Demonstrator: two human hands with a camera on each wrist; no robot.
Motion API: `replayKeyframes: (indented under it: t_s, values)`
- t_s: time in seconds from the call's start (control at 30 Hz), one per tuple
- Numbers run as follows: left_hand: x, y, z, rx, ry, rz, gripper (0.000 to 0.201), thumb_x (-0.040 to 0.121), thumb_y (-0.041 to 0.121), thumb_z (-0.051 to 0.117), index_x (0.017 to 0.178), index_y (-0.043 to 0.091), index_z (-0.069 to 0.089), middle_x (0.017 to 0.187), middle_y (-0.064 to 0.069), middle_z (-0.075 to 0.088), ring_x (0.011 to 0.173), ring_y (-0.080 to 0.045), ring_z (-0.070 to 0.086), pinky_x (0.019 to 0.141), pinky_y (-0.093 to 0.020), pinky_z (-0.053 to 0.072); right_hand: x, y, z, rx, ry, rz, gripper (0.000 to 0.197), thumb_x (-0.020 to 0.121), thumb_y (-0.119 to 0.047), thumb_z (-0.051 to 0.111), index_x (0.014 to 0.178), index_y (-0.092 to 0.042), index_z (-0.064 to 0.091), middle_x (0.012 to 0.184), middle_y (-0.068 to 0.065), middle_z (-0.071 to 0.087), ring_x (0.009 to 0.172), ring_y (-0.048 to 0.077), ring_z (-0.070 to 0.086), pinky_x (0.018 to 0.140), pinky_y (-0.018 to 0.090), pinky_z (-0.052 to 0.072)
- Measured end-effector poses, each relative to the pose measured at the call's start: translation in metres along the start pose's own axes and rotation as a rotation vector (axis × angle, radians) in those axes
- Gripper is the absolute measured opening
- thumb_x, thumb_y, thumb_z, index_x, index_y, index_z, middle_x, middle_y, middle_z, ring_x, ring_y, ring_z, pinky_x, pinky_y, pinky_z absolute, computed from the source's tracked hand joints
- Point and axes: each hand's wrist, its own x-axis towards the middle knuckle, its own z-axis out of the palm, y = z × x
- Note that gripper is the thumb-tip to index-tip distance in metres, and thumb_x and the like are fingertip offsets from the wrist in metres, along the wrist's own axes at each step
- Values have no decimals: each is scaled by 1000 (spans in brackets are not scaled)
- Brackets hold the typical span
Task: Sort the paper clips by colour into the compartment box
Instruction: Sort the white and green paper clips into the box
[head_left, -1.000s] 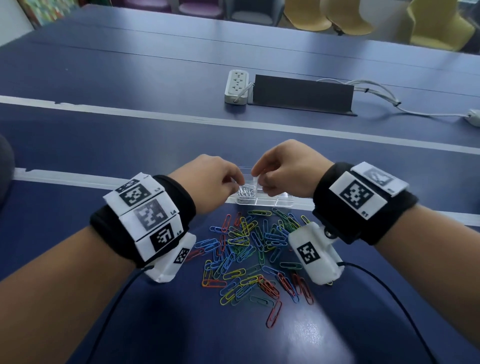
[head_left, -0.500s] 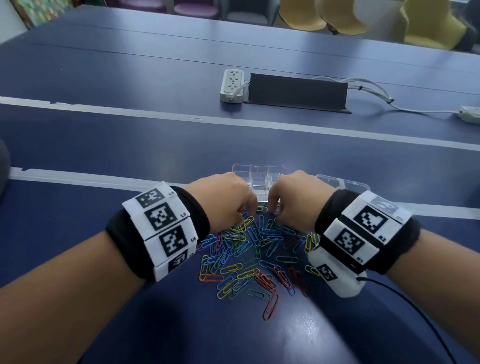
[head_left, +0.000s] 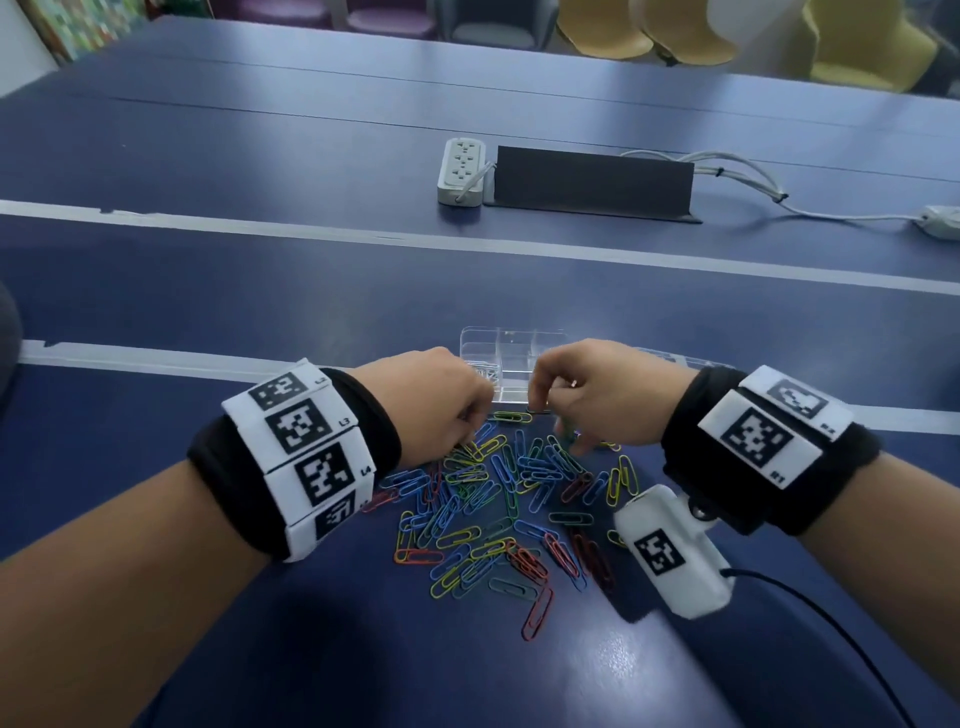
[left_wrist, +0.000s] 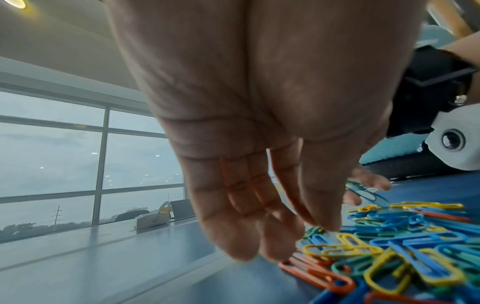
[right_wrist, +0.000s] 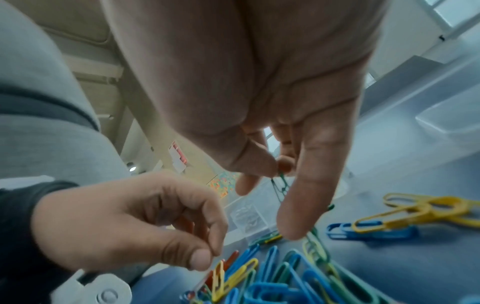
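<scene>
A big pile of little plastic-coated paper clips (head_left: 509, 499) in blue, yellow, green, orange and red lay on the dark blue tabletop (head_left: 260, 291). Just behind the pile stood the clear plastic compartment box (head_left: 511, 345). One of its near pockets on the left held a few silver clips (head_left: 485, 372).

Both hands were low over the back edge of the pile, close to the box. The right hand (head_left: 597, 397) pinched a dark green paper clip (right_wrist: 280, 186) between its thumb and a finger, and the clip hung down just above the pile. Its other fingers (right_wrist: 303, 185) pointed down toward the clips.

The left hand (head_left: 434, 397) sat just beside the right hand, over the left side of the pile. Its fingers (left_wrist: 233, 216) were bent down close together, with the thumb tip near a yellow and an orange clip. I cannot tell if it held one.

Far behind the box lay a white power strip (head_left: 461, 170) and a flat black cover (head_left: 592, 182).
</scene>
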Motion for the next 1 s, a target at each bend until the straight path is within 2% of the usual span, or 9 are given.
replayKeyframes:
  t_s: [0.1,0.27,0.33,0.43,0.53,0.63,0.73,0.8,1.0]
  values:
    - [2,6,-1,-8,11,24,8,87,24,55,91,24,62,82,8,55,81,-13,48,84,-30,49,1,3,-5,304,-68,15,29,87,3,36,77,-16,55,74,7,53,75,22,64,64,33,57]
    - [15,17,1,62,20,-4,27,88,36,54,112,24,60,105,-3,61,100,-23,57,88,-36,49,-1,13,-12,446,-50,51,28,91,2,36,81,-16,56,65,4,46,64,16,65,48,21,53]
    - [19,21,0,105,28,-38,28,89,36,54,113,24,61,112,-5,62,104,-27,60,86,-38,51,-1,18,-13,425,-14,82,32,90,2,34,79,-17,56,65,5,45,58,15,59,44,20,46]
    - [23,29,1,206,32,-70,24,91,27,54,111,19,63,111,-7,62,99,-30,62,72,-35,46,-2,25,-12,515,-11,146,35,87,4,33,75,-15,59,67,5,39,49,15,47,45,18,34]
    - [24,33,3,241,42,-75,18,91,19,53,104,14,64,109,-8,62,97,-31,62,66,-34,43,-5,27,-10,564,-3,193,25,86,-5,42,76,-14,62,71,3,40,48,16,39,45,19,33]
    - [22,31,1,176,52,-71,14,89,22,56,95,15,66,99,-6,62,88,-28,61,69,-34,47,-8,25,-8,332,54,144,19,89,-25,52,82,-14,66,70,3,44,52,17,41,43,20,35]
    - [18,27,-2,74,50,-64,10,83,29,65,79,21,65,80,1,51,85,-25,60,76,-35,53,-9,17,-2,-239,163,-13,21,88,-30,55,97,-22,72,81,-3,63,81,18,58,71,21,41]
    - [15,25,-4,34,62,-62,12,81,31,68,73,24,62,74,5,50,84,-22,61,76,-33,53,-7,11,5,-405,189,-52,25,88,-27,53,104,-23,71,100,1,70,97,23,61,80,24,44]
    - [10,13,-4,-23,80,-90,6,79,28,70,80,23,68,63,13,50,75,-16,58,73,-29,52,1,10,14,-534,165,-64,18,82,-25,58,90,-17,72,94,9,71,85,31,65,74,32,53]
